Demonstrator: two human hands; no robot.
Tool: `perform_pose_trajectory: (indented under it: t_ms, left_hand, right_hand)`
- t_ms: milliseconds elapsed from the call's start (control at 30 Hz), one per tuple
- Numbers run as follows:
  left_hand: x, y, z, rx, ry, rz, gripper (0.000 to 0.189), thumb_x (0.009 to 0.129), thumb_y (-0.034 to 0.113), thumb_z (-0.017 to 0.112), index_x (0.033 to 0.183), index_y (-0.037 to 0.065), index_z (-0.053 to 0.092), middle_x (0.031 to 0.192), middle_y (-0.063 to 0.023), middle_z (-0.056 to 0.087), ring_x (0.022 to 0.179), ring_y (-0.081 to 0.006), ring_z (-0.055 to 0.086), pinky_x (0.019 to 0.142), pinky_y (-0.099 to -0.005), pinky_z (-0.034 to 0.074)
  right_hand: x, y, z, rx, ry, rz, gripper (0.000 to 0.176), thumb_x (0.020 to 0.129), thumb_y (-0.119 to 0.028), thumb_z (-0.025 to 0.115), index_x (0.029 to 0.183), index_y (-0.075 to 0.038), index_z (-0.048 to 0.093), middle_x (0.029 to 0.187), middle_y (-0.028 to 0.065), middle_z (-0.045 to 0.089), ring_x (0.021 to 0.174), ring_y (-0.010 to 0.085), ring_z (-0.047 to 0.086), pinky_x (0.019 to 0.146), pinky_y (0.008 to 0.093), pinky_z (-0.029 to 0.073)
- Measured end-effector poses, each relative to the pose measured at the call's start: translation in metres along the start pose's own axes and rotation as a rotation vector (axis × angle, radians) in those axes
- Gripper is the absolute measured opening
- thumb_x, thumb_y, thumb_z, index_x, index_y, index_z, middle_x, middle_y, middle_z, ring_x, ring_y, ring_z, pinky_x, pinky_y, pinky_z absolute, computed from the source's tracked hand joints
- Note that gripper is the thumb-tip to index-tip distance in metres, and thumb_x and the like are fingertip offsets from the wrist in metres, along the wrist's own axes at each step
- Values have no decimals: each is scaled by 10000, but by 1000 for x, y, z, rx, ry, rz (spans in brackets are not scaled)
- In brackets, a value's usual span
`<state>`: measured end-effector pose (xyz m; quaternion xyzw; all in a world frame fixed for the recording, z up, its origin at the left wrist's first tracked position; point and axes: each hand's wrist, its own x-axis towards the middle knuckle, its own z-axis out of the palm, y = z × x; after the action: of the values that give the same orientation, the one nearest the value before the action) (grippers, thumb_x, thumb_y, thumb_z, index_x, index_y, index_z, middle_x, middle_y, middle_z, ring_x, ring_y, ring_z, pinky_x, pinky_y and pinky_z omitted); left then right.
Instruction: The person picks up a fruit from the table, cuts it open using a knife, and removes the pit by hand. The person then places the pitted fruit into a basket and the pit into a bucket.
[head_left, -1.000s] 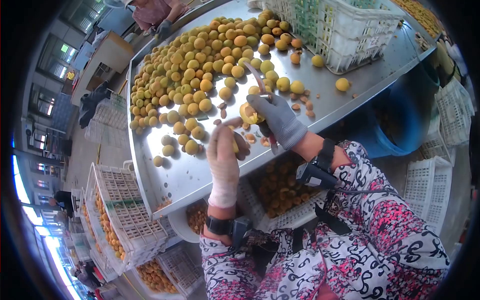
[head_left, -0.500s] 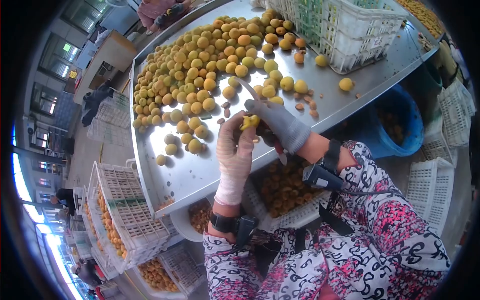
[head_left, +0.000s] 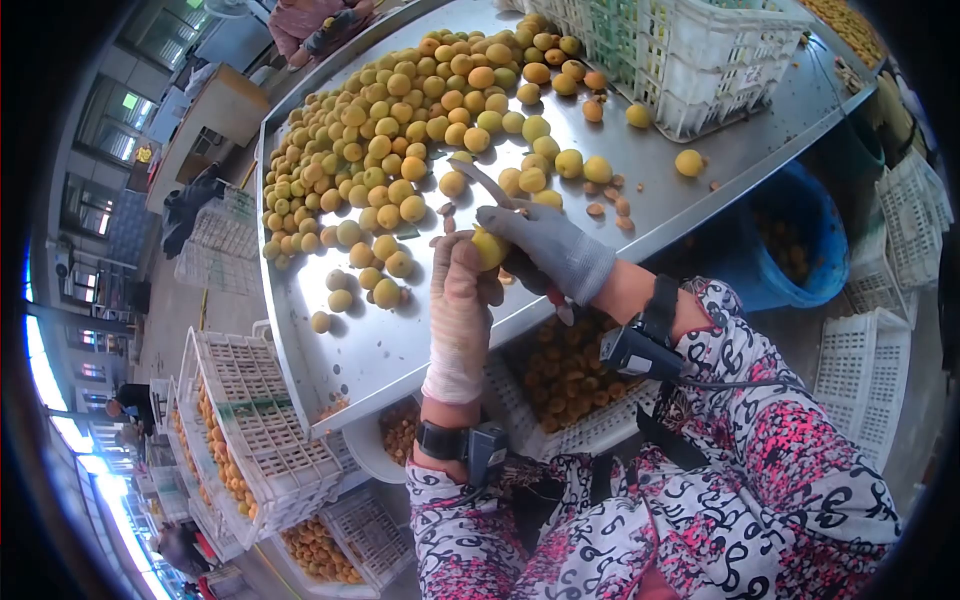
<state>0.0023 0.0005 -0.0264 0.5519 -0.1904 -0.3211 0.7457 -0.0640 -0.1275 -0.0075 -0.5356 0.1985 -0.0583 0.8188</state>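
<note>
My left hand [head_left: 462, 305], in a pale glove, is closed around a yellow apricot [head_left: 488, 250] over the near part of the metal table [head_left: 375, 345]. My right hand [head_left: 560, 245], in a grey glove, grips a knife [head_left: 480, 182] whose blade points up and away to the left. Its thumb and fingers are right at the apricot's side. A red piece with a metal tip [head_left: 562, 306] shows below that hand. Beyond both hands spreads a large heap of apricots [head_left: 400, 130]. Several brown pits [head_left: 610, 195] lie right of the knife.
A white crate [head_left: 715, 70] stands at the table's far right. Below the near edge are a crate of cut fruit [head_left: 570, 385], a white bucket of pits [head_left: 395, 440] and a blue tub [head_left: 800, 260]. Stacked crates [head_left: 260, 400] stand left. Another person [head_left: 310, 25] is at the far side.
The fruit in my left hand showed an uneven, opened shape before; now a smooth rounded side faces up. My right hand and the knife have shifted slightly left.
</note>
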Motion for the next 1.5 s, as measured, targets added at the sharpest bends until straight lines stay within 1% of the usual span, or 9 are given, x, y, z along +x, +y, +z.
perform_pose_trajectory:
  t_ms: [200,367,567,700,1000,1067,1300,1367,1500]
  left_hand:
    - [4,-6,3,-33,170,-52,407,922,470,466,1003,77,529,670,-10,529,492,-72,423,428,-192,310]
    - [3,-4,12,10,165,-7,450,909,520,451,967,82,539,651,-23,535,459,-91,440,403,-205,318]
    - [5,9,22,27,257,-134,494,939,494,361,1077,48,525,672,-39,549,480,-77,459,398,-203,333]
    - [8,8,19,-6,273,-121,463,906,531,439,969,84,548,650,-30,554,444,-101,481,358,-212,315]
    - [7,13,17,-216,211,-403,394,906,486,437,835,110,532,479,26,405,339,-73,330,327,-195,231]
    - [7,13,14,-296,130,-493,376,906,467,434,760,128,508,450,46,327,327,-70,289,328,-196,216]
    - [13,14,9,-489,-67,-535,365,894,469,421,722,154,489,423,44,308,305,-98,287,320,-226,208]
    - [17,17,9,-538,-30,-588,398,895,483,412,702,144,492,410,39,285,303,-102,270,317,-228,197]
    - [20,20,-7,-510,30,-400,465,895,528,428,671,127,498,409,35,269,294,-93,214,281,-223,173]
  right_hand:
    - [-1,-5,5,-49,-3,144,445,898,-445,522,1068,-36,568,655,11,542,458,57,467,372,175,340]
    - [18,21,11,-144,207,-478,330,870,-346,624,949,-27,599,693,17,572,551,29,484,462,194,397]
    - [6,11,13,-374,229,-566,291,853,-316,653,850,-30,605,655,4,568,610,31,494,516,215,412]
    - [6,9,13,-429,236,-565,276,846,-286,659,787,-27,586,622,22,556,595,48,490,512,237,412]
    - [12,16,2,-613,131,-872,252,802,-233,684,730,-20,568,600,83,527,533,118,476,492,274,394]
    - [8,14,1,-678,80,-898,262,816,-280,675,837,-31,598,685,135,593,589,266,589,535,326,450]
    - [6,14,6,-585,84,-874,168,858,-173,628,871,-7,602,696,52,571,647,78,547,548,252,426]
    - [5,15,13,-99,161,-650,161,863,-161,620,913,-8,613,722,-1,559,677,24,492,563,206,410]
    - [-6,-4,-10,-368,-35,-335,237,835,-209,659,966,-16,618,770,-8,588,705,30,519,598,210,426]
